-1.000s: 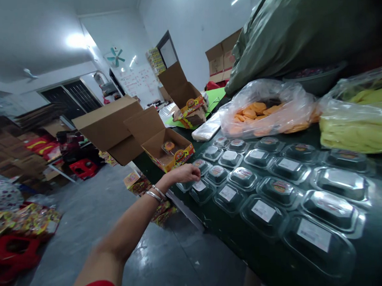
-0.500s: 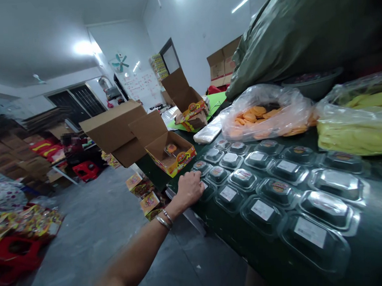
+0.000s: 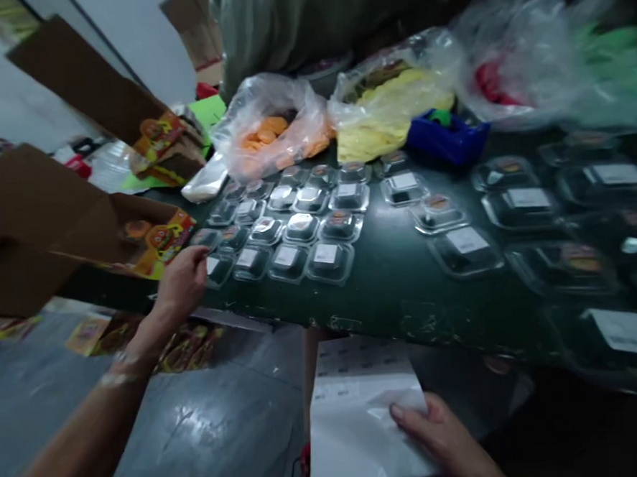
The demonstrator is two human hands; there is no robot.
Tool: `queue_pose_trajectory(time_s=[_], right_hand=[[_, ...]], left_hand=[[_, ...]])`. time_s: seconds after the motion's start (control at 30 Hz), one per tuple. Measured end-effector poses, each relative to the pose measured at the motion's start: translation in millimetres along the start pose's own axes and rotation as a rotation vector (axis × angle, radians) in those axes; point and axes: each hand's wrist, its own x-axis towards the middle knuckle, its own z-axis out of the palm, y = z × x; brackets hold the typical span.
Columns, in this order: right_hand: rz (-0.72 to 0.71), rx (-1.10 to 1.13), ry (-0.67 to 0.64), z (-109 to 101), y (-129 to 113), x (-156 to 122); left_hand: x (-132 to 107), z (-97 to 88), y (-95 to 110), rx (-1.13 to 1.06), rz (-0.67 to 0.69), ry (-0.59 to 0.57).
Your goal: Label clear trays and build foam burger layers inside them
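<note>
We are holding a white sheet (image 3: 357,437) at the bottom centre of the frame, our right hand (image 3: 443,429) pinching its right edge, thumb on top and the other fingers partly hidden. Small printed marks are showing on its upper part. Left of centre, our left hand (image 3: 183,279) is curling its fingers just beside a labelled pack (image 3: 222,272); we cannot tell whether they are gripping anything. More clear packs (image 3: 301,226) are standing in rows across the middle, and others (image 3: 521,206) are crowding the right side of the green table (image 3: 386,281). Just past the left hand, an open box (image 3: 170,240) is standing in the way on that side, with a brown carton (image 3: 10,228) filling the left edge. Behind the rows, a bag of orange pieces (image 3: 278,151), a bag of yellow pieces (image 3: 369,138) and a blue dispenser (image 3: 445,141) are lining the back. Pink and green bags are sitting upper right; patterned boxes (image 3: 188,347) are lying below the table, lower left.
</note>
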Motion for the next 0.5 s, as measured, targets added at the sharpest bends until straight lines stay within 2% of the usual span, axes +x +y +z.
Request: queue_pose_trajectory(time_s=[0.03, 0.07, 0.1, 0.17, 0.23, 0.27, 0.33, 0.4, 0.5], right_hand=[[0.012, 0.054, -0.024, 0.6, 0.7, 1.9], [0.020, 0.092, -0.045, 2.2, 0.4, 3.0], [0.017, 0.112, -0.064, 4.5, -0.7, 3.2], [-0.024, 0.125, -0.143, 8.6, -3.9, 0.2], [-0.066, 0.063, -0.196, 8.4, -6.4, -5.8], [-0.075, 0.011, -0.214, 5.9, -6.8, -9.1], [-0.079, -0.062, -0.247, -2.8, -5.5, -15.1], [-0.086, -0.054, -0.258, -12.8, -3.5, -19.2], [-0.114, -0.008, -0.130, -19.8, -5.5, -21.7]], left_hand=[[-21.5, -4.7, 19.1, -0.079, -0.001, 0.035], [-47.5, -7.0, 41.6, -0.200, 0.053, 0.006], [-75.5, -6.1, 66.5, -0.351, 0.165, -0.087], [-126.6, 6.3, 117.2, -0.568, 0.412, -0.402], [-159.6, 26.1, 158.4, -0.598, 0.489, -0.603], [-168.8, 35.4, 172.8, -0.604, 0.472, -0.637], [-178.8, 47.9, 189.6, -0.602, 0.441, -0.681], [-185.8, 53.3, 195.5, -0.605, 0.469, -0.679], [-199.5, 57.2, 196.0, -0.588, 0.564, -0.560]])
